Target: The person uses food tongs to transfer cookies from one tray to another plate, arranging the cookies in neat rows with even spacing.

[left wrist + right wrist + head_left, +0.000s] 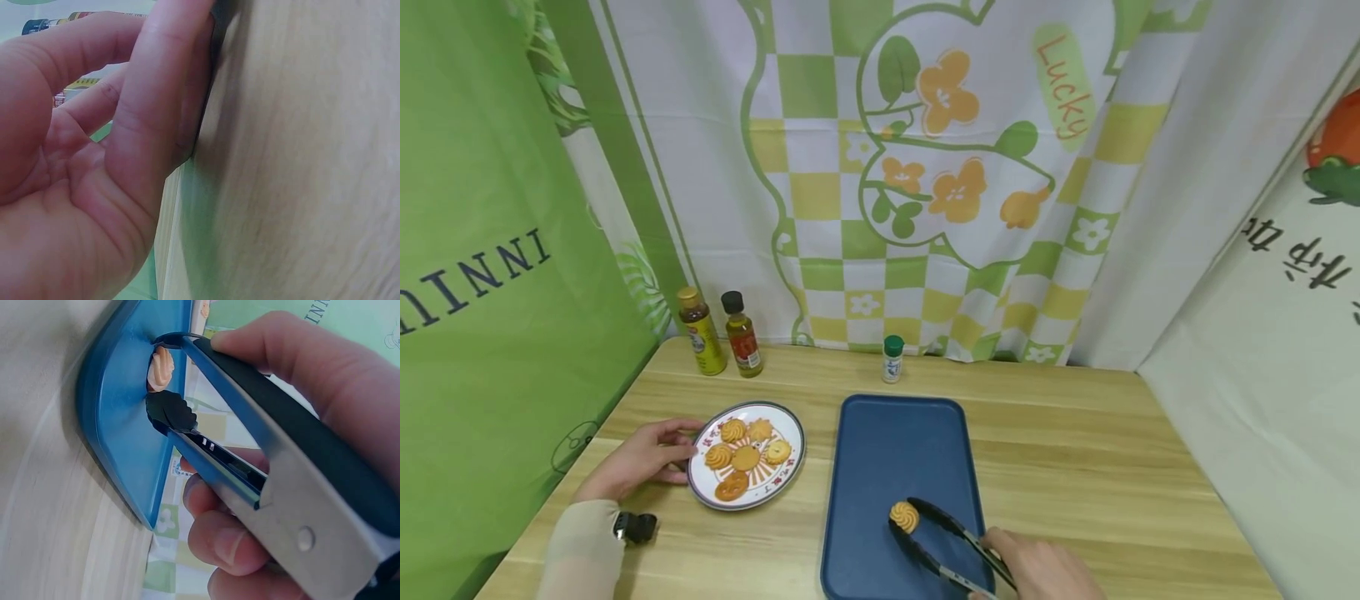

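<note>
My right hand [1037,571] grips black tongs [943,542] near the table's front edge. A swirled orange cookie [905,516] lies on the blue tray [880,433] between the tongs' tips; in the right wrist view the cookie [161,367] sits by the black tong tips [170,409] over the tray [119,425]. My left hand [643,458] rests on the wooden table, its fingers touching the left rim of a patterned plate [790,471] that carries several more cookies [747,457]. The left wrist view shows only my left hand's fingers [156,106] against the tabletop.
Two sauce bottles [702,342] [742,335] stand at the back left and a small green-capped shaker [892,358] behind the tray. Printed cloths hang behind the table and on both sides of it. Bare wooden tabletop [1097,467] lies right of the tray.
</note>
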The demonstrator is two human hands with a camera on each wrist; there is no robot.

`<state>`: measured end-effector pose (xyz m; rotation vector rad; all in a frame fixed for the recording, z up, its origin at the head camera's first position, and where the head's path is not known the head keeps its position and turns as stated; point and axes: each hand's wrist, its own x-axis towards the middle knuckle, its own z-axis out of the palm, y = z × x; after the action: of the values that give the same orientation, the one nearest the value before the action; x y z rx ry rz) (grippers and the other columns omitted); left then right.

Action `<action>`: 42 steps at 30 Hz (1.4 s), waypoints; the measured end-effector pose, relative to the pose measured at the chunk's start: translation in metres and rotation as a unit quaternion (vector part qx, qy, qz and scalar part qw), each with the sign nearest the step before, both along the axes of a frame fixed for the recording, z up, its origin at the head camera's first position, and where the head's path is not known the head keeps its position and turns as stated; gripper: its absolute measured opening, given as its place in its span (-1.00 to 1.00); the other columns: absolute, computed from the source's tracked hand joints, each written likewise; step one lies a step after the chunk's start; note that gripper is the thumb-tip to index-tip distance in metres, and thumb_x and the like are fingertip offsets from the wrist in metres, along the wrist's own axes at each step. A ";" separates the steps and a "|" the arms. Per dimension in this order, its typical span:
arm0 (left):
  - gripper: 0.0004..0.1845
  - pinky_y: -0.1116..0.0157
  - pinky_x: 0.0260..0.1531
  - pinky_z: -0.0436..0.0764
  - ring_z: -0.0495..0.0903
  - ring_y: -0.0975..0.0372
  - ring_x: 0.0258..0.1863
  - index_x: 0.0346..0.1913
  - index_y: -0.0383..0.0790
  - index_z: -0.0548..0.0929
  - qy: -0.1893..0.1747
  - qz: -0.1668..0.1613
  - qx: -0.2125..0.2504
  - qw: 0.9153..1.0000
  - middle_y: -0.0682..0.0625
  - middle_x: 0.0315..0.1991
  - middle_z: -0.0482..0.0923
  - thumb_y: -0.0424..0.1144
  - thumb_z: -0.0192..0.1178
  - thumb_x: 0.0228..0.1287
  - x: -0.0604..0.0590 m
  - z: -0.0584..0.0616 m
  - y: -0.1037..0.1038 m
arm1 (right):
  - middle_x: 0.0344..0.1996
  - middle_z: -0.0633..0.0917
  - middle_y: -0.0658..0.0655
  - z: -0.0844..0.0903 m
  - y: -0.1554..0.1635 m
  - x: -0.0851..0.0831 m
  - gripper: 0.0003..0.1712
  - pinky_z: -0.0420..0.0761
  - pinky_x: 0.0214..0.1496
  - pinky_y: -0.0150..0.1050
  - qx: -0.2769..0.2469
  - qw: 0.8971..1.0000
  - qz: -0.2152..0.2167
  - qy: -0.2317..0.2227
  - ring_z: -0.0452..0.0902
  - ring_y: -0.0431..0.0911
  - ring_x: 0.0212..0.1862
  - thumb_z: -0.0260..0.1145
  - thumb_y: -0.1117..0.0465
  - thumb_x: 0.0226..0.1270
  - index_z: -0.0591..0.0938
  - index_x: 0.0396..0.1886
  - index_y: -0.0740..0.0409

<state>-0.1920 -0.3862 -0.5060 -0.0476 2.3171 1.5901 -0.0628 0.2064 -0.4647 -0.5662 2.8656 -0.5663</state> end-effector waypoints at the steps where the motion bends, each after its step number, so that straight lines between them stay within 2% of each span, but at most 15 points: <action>1: -0.31 0.16 -0.18 1.01 0.76 0.12 -0.21 0.64 -0.59 0.28 0.000 0.000 0.001 1.000 -0.24 0.07 0.60 -0.48 0.26 0.57 0.000 0.000 0.000 | -0.43 0.71 -0.20 0.001 -0.001 -0.001 -0.38 0.41 -0.57 -0.40 0.001 1.000 0.000 -0.003 0.41 -0.43 -0.53 0.50 -0.42 0.36 0.77 0.00 -0.01; 9: -0.30 0.16 -0.17 1.01 0.76 0.12 -0.21 0.63 -0.59 0.28 -0.002 0.003 0.003 1.000 -0.25 0.08 0.59 -0.49 0.27 0.57 0.001 0.000 0.000 | -0.42 0.68 -0.16 0.010 -0.016 -0.012 -0.43 0.42 -0.52 -0.28 0.004 0.997 -0.026 -0.066 0.45 -0.31 -0.49 0.54 -0.40 0.36 0.76 0.00 -0.05; 12: -0.31 0.16 -0.16 1.01 0.77 0.11 -0.20 0.64 -0.58 0.29 -0.003 0.005 0.006 1.000 -0.25 0.08 0.59 -0.49 0.26 0.58 0.000 -0.001 -0.001 | -0.39 0.70 -0.14 0.012 -0.023 -0.017 -0.46 0.45 -0.50 -0.28 -0.002 0.997 -0.024 -0.067 0.47 -0.29 -0.47 0.56 -0.34 0.34 0.76 -0.01 -0.05; 18: -0.32 0.15 -0.16 1.01 0.77 0.11 -0.20 0.63 -0.60 0.28 0.000 -0.001 0.009 1.000 -0.25 0.08 0.60 -0.50 0.25 0.57 -0.002 -0.002 -0.001 | -0.48 0.65 -0.13 0.015 -0.036 -0.026 -0.53 0.42 -0.54 -0.27 -0.017 0.997 -0.016 -0.070 0.46 -0.21 -0.53 0.60 -0.23 0.32 0.75 -0.04 -0.02; 22: -0.31 0.15 -0.17 1.01 0.77 0.11 -0.20 0.63 -0.60 0.28 0.001 -0.004 0.010 1.000 -0.25 0.08 0.60 -0.49 0.26 0.56 -0.001 -0.002 -0.001 | -0.50 0.63 -0.11 0.016 -0.045 -0.032 -0.55 0.39 -0.54 -0.27 -0.020 0.998 -0.001 -0.054 0.42 -0.22 -0.53 0.60 -0.19 0.32 0.76 -0.05 0.01; 27: -0.31 0.16 -0.18 1.01 0.76 0.12 -0.21 0.63 -0.59 0.27 0.001 -0.004 0.007 1.000 -0.25 0.09 0.59 -0.48 0.26 0.58 -0.001 -0.002 -0.002 | -0.59 0.50 -0.14 0.019 -0.055 -0.037 -0.57 0.28 -0.58 -0.36 -0.023 0.999 0.022 -0.011 0.32 -0.26 -0.57 0.59 -0.20 0.33 0.74 -0.08 -0.01; 30: -0.31 0.16 -0.17 1.01 0.77 0.12 -0.21 0.63 -0.59 0.28 0.000 -0.003 0.005 1.000 -0.25 0.09 0.60 -0.48 0.27 0.58 -0.001 -0.002 -0.001 | -0.58 0.51 -0.19 0.023 -0.062 -0.041 -0.55 0.32 -0.62 -0.38 -0.026 0.999 0.037 0.001 0.33 -0.28 -0.60 0.57 -0.23 0.35 0.75 -0.04 -0.01; 35: -0.31 0.15 -0.17 1.01 0.76 0.12 -0.21 0.63 -0.59 0.29 0.001 -0.002 0.003 1.000 -0.26 0.10 0.59 -0.49 0.26 0.57 0.000 -0.001 0.000 | -0.58 0.50 -0.21 0.029 -0.083 -0.051 -0.56 0.31 -0.66 -0.42 -0.044 0.996 0.079 0.018 0.29 -0.32 -0.62 0.55 -0.22 0.38 0.75 -0.05 0.00; 42: -0.29 0.16 -0.18 1.01 0.77 0.12 -0.22 0.64 -0.57 0.29 0.001 0.000 0.006 1.000 -0.27 0.10 0.59 -0.47 0.29 0.55 0.002 0.001 0.001 | -0.59 0.41 -0.22 0.030 -0.120 -0.062 -0.64 0.17 -0.67 -0.46 -0.057 0.988 0.128 0.061 0.16 -0.34 -0.61 0.54 -0.15 0.35 0.73 -0.16 0.01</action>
<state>-0.1898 -0.3855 -0.5051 -0.0423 2.3087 1.6041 -0.1251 0.0860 -0.4348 -1.0018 2.8193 -0.6744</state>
